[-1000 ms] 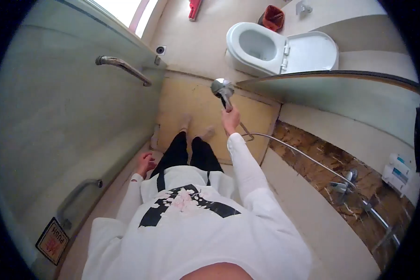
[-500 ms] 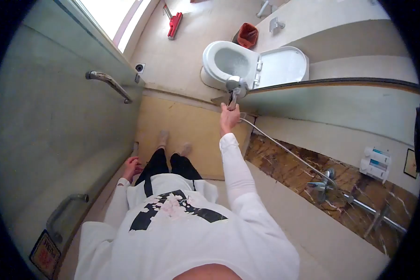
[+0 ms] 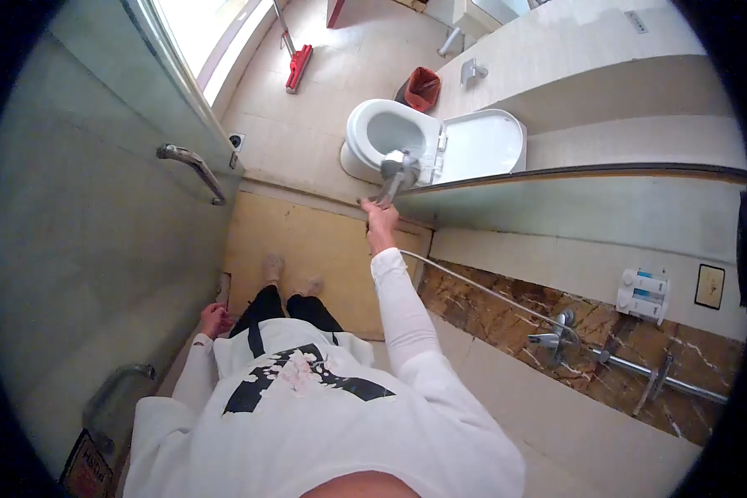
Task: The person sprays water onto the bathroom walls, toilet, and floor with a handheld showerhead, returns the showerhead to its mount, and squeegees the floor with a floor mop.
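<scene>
My right hand [image 3: 379,226] is stretched forward, closed around the handle of a chrome hand shower [image 3: 398,168]. Its blurred head overlaps the near edge of a white toilet [image 3: 355,137] in the view, with the lid raised. From below the hand, a pale shower hose [image 3: 483,287] curves to a chrome mixer tap [image 3: 554,334] on the brown marble-patterned wall strip. Low at my side, my left hand [image 3: 214,319] is beside the frosted glass door [image 3: 75,224]. Its fingers are slightly bent and a little apart, with no object visible in them.
A metal handle [image 3: 192,170] juts from the door. Behind the toilet stand a red-lined bin [image 3: 423,89] and a red mop [image 3: 300,68]. A glass partition [image 3: 589,199] edges the right side. A white dispenser [image 3: 644,295] and a chrome rail [image 3: 664,378] are on the right wall.
The view has shifted, so most of the room appears farther left and lower. My right hand still grips the hand shower, whose handle now leans more to the right.
</scene>
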Action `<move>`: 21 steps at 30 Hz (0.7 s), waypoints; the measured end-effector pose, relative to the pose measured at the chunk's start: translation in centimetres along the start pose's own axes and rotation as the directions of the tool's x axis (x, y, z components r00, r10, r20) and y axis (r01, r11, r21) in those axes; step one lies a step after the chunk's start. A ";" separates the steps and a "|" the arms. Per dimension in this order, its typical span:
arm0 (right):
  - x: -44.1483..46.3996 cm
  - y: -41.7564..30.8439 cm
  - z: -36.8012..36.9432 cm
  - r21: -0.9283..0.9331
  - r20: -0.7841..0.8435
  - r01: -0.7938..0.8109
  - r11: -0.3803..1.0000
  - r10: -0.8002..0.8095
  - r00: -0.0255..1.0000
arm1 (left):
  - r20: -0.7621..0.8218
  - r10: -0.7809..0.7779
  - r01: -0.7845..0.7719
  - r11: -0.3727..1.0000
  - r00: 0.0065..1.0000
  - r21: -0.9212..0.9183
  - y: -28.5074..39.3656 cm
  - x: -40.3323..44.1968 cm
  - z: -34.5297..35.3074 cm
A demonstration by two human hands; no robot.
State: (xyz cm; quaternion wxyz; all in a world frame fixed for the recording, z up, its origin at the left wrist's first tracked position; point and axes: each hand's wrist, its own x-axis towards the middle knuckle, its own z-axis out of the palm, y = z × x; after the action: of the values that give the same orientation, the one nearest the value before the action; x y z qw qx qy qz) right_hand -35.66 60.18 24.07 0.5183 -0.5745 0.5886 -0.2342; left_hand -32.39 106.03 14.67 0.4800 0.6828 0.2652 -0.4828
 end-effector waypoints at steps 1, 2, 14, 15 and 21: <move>-0.4 0.4 0.5 -0.060 0.103 -0.017 0.998 0.023 0.994 | 0.013 0.004 -0.004 0.999 1.000 -0.039 -0.1 0.2 0.0; -1.1 0.3 1.0 -0.056 0.111 -0.013 0.998 0.020 0.994 | 0.024 0.011 -0.009 0.997 1.000 -0.079 0.4 -0.1 -0.2; -6.6 -0.8 3.4 -0.079 0.695 0.296 0.952 -0.161 0.701 | 0.028 0.107 -0.104 0.991 0.994 -0.079 2.5 0.4 -0.3; -6.6 -0.6 3.8 -0.096 0.677 0.354 0.930 -0.200 0.709 | 0.030 0.115 -0.113 0.991 0.993 -0.077 1.8 1.4 -0.6; -5.3 -5.5 3.9 0.055 0.556 0.319 0.946 -0.295 0.777 | 0.031 0.161 -0.161 0.987 0.986 -0.014 0.5 3.1 -1.6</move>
State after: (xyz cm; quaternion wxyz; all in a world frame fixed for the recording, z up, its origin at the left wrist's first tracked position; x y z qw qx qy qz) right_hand -30.91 65.02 29.29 0.6096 -0.7166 0.3151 -0.1253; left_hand -30.16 106.98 12.15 0.5257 0.6914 0.2042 -0.4517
